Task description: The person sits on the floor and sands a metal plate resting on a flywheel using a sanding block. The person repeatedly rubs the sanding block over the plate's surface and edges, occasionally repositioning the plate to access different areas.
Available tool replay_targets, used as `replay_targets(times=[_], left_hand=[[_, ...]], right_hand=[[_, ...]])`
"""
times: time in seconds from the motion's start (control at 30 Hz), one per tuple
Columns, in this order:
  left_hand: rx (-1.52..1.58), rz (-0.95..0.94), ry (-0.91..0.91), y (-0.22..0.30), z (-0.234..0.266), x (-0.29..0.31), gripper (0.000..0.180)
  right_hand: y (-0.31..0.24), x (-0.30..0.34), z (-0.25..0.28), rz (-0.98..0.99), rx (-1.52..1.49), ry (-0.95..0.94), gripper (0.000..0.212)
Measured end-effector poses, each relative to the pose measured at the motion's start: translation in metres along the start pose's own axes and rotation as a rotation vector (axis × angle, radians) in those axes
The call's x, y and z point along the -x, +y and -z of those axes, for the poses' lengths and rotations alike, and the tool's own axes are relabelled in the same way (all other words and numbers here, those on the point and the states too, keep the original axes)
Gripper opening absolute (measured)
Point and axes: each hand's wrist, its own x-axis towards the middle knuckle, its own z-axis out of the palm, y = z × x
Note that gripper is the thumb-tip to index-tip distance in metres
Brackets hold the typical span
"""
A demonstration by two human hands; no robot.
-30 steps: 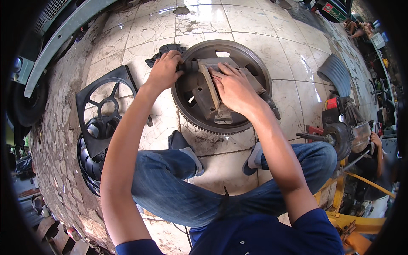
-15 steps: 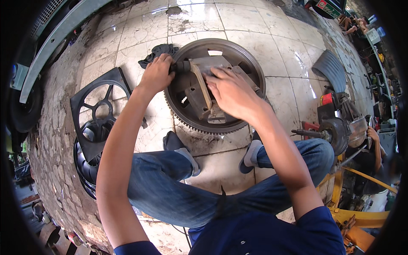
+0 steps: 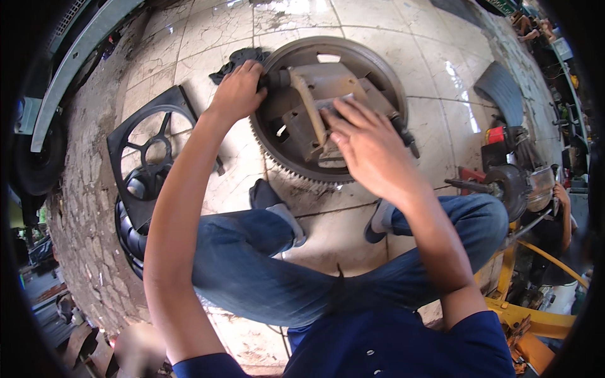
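Observation:
A toothed metal flywheel [image 3: 394,75] lies flat on the floor in front of my feet. On top of it rests a worn metal bracket [image 3: 307,104] with a raised edge and dark round ends. My left hand [image 3: 238,91] is wrapped round the dark end on the bracket's left side. My right hand [image 3: 375,148] lies over the bracket's middle, fingers stretched out and pressed down. A small greyish flat patch shows under those fingertips; I cannot make out whether it is a loose sheet. Another dark end [image 3: 406,135] sticks out right of my right hand.
A black cloth [image 3: 242,60] lies beyond my left hand. To the left stands a black fan shroud [image 3: 120,151]. A curved grey ribbed piece [image 3: 501,91] and a dark machine part [image 3: 507,189] lie right, near a yellow frame [image 3: 529,320]. Another person's arm [image 3: 563,205] shows there.
My right hand has slid a little to the right over the bracket, uncovering more of its surface. My left hand keeps its hold. The whole view has shifted slightly.

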Motion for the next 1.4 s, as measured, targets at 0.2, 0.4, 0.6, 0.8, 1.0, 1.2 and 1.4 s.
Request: replay_targets(times=[0.2, 0.4, 0.6, 0.8, 1.0, 1.2, 1.4], left_hand=[[-0.162, -0.074, 0.071, 0.010, -0.001, -0.007, 0.038], [-0.228, -0.010, 0.061, 0.015, -0.005, -0.006, 0.046], [-0.224, 0.044, -0.011, 0.019, -0.006, -0.007, 0.050], [-0.065, 0.091, -0.032, 0.018, -0.007, -0.013, 0.047], [0.014, 0.072, 0.015, 0.010, -0.013, -0.004, 0.050], [-0.020, 0.098, -0.052, 0.015, -0.006, -0.004, 0.045], [-0.006, 0.077, -0.036, 0.022, 0.000, -0.008, 0.044]], right_hand=[[0.026, -0.060, -0.015, -0.085, -0.039, -0.033, 0.040], [0.013, -0.032, -0.017, -0.035, -0.012, 0.024, 0.039], [-0.008, 0.010, 0.004, -0.013, 0.038, 0.035, 0.037], [0.018, -0.059, -0.011, -0.047, 0.000, -0.027, 0.039], [0.012, -0.037, -0.014, -0.015, 0.004, -0.018, 0.039], [0.001, 0.019, 0.017, 0.014, -0.065, -0.170, 0.041], [0.017, -0.041, 0.000, -0.072, -0.084, -0.132, 0.043]])
